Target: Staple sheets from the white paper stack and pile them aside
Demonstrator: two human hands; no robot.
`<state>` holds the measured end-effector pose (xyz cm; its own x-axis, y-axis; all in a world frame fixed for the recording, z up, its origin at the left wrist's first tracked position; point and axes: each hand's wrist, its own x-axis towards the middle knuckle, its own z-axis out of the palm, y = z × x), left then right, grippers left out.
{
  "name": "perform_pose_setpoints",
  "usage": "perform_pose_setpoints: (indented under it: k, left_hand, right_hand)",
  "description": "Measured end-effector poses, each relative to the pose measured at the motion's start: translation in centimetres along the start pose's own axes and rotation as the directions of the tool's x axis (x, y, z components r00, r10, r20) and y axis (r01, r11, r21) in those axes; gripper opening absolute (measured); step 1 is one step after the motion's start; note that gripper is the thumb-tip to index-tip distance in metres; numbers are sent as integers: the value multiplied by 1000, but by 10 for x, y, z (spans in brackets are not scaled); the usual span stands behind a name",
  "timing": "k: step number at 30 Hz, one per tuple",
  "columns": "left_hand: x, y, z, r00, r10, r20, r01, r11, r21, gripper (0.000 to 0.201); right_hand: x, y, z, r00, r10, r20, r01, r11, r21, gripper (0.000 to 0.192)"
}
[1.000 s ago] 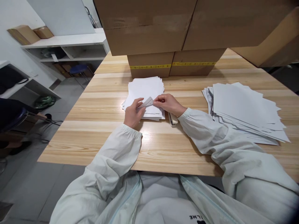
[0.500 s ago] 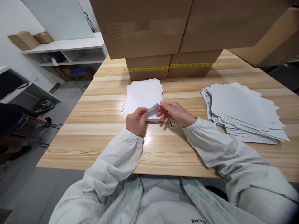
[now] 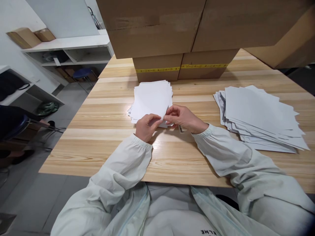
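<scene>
A stack of white paper sheets (image 3: 151, 96) lies on the wooden table, its edges uneven. At its near right corner, my left hand (image 3: 145, 127) is closed, thumb and forefinger pinching the near edge of a sheet of paper. My right hand (image 3: 183, 119) meets it there, its fingertips closed on the same sheet's corner. Both hands' fingertips almost touch, and they hide much of that corner. Partly under my right hand is a small black-and-white item (image 3: 181, 129), too covered to make out.
To the right spreads a larger, fanned pile of paper sheets (image 3: 258, 108). Cardboard boxes (image 3: 157, 29) are stacked at the table's back, the lower ones with yellow tape. Beyond the table's left edge are a blue stool (image 3: 82, 72), white shelves (image 3: 73, 44) and part of a seated person.
My fingertips have come closer together at the sheet's corner. The small raised flap of paper between them no longer shows. The view has shifted slightly.
</scene>
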<state>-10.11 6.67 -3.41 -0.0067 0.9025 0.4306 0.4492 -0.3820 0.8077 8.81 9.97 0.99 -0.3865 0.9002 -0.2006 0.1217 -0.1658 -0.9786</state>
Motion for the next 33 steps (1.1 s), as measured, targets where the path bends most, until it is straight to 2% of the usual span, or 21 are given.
perform_pose_setpoints:
  k: [6,12,21,33]
  left_hand:
    - [0,-2,1,1000,-17,3,17,1000,-1,11]
    - [0,-1,1,1000,-13,2,13,1000,-7,8]
    - [0,-2,1,1000,-6,2,6,1000,16,11]
    - [1,1,1,1000,-5,-9,5,1000,-6,8]
  right_hand:
    - [-2,2,4,997,-72,0,72,997,-36,46]
    - [-2,5,4,998,-67,-3,66,996,-59,44]
    - [-3,8,6,971,-214,-108,193,965,-178,48]
    - [-2,10,3,968,-229,-99,208,961,-182,51]
